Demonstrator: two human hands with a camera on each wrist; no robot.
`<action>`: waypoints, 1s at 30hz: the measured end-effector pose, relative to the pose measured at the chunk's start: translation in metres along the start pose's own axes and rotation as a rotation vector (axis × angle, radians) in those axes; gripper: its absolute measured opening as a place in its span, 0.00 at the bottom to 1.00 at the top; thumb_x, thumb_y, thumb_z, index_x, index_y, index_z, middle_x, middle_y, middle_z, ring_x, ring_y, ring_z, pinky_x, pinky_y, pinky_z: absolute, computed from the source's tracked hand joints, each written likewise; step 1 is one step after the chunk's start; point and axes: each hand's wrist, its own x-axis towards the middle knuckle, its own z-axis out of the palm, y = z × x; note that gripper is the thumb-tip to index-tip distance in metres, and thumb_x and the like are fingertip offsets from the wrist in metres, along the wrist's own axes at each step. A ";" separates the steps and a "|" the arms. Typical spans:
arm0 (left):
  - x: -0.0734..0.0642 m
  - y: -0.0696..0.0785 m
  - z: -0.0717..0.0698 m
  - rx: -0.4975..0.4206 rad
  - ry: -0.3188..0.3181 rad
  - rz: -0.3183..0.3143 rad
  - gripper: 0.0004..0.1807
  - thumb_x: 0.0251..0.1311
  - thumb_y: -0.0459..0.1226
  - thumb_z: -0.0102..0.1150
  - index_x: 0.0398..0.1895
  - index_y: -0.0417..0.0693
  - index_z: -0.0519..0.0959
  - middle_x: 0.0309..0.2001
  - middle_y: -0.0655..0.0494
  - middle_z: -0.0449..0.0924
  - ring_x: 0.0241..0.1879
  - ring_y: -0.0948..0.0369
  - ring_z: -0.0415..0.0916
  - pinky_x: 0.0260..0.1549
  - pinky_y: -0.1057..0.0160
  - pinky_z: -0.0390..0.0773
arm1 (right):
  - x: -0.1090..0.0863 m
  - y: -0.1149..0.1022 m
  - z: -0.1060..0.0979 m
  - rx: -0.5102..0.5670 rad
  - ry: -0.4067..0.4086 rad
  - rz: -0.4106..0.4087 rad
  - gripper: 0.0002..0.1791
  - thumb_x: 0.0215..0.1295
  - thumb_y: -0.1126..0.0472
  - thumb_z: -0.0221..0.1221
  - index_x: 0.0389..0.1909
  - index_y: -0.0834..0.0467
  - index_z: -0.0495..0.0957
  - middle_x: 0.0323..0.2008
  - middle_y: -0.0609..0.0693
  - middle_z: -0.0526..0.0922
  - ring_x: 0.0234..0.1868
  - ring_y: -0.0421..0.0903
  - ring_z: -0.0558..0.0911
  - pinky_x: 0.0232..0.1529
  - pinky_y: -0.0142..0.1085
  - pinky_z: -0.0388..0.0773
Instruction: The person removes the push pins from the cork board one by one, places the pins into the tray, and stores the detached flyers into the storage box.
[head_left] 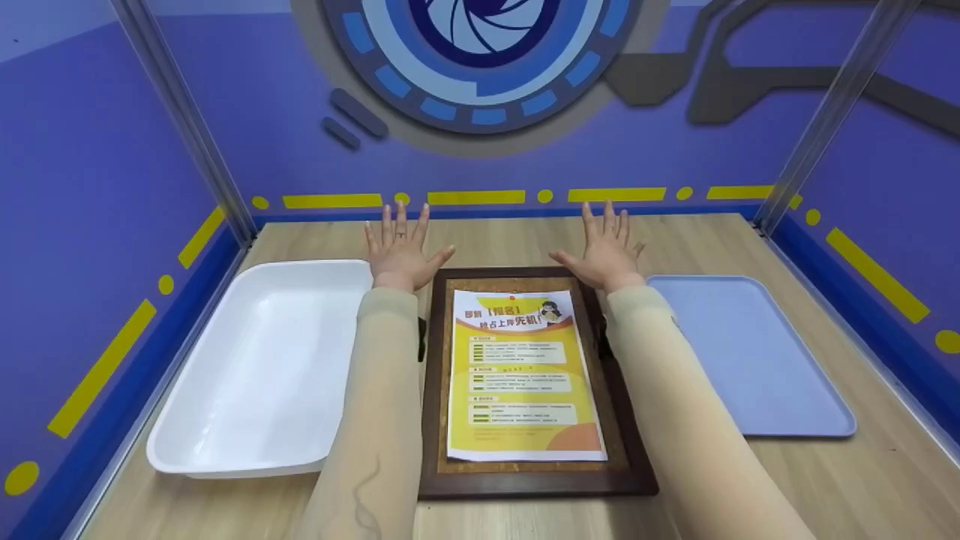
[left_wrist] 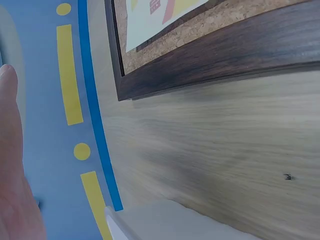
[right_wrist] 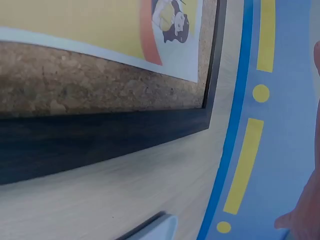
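Note:
Both hands reach forward with fingers spread and hold nothing. The left hand (head_left: 401, 255) is raised past the far right corner of a white plastic tray (head_left: 259, 375). My right hand (head_left: 606, 255) is held up near the far right corner of a cork board with a dark brown wooden frame (head_left: 540, 484). On the cork lies a yellow and white printed sheet (head_left: 525, 375), with a red pin (head_left: 512, 298) at its top. In the left wrist view, part of the left hand (left_wrist: 15, 165) shows at the edge; the right hand (right_wrist: 307, 210) shows likewise in its own wrist view.
A flat light blue tray (head_left: 757, 360) lies right of the board, partly behind the right sleeve (head_left: 682, 405). The wooden table (head_left: 495, 517) is bounded by blue printed panels (head_left: 480, 165) at the back and both sides, with metal posts (head_left: 187, 120) at the corners.

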 end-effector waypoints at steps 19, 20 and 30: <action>-0.011 0.021 0.036 -0.102 0.004 0.114 0.50 0.69 0.71 0.41 0.84 0.68 0.34 0.84 0.51 0.18 0.83 0.48 0.17 0.79 0.36 0.22 | -0.012 -0.028 0.044 0.200 -0.017 -0.093 0.57 0.67 0.31 0.60 0.84 0.42 0.37 0.85 0.55 0.32 0.84 0.64 0.37 0.77 0.71 0.45; -0.013 0.024 0.038 -0.115 0.000 0.128 0.50 0.68 0.71 0.41 0.84 0.68 0.35 0.84 0.51 0.18 0.83 0.48 0.17 0.79 0.37 0.22 | -0.014 -0.030 0.047 0.222 -0.018 -0.100 0.55 0.67 0.34 0.61 0.85 0.43 0.39 0.85 0.56 0.35 0.84 0.64 0.38 0.77 0.70 0.48; -0.038 0.047 0.059 -0.120 -0.061 0.209 0.50 0.68 0.72 0.41 0.85 0.67 0.36 0.85 0.52 0.21 0.84 0.49 0.19 0.80 0.37 0.25 | -0.026 -0.048 0.076 0.474 -0.042 -0.026 0.39 0.72 0.52 0.64 0.79 0.50 0.59 0.74 0.59 0.67 0.74 0.59 0.69 0.74 0.57 0.69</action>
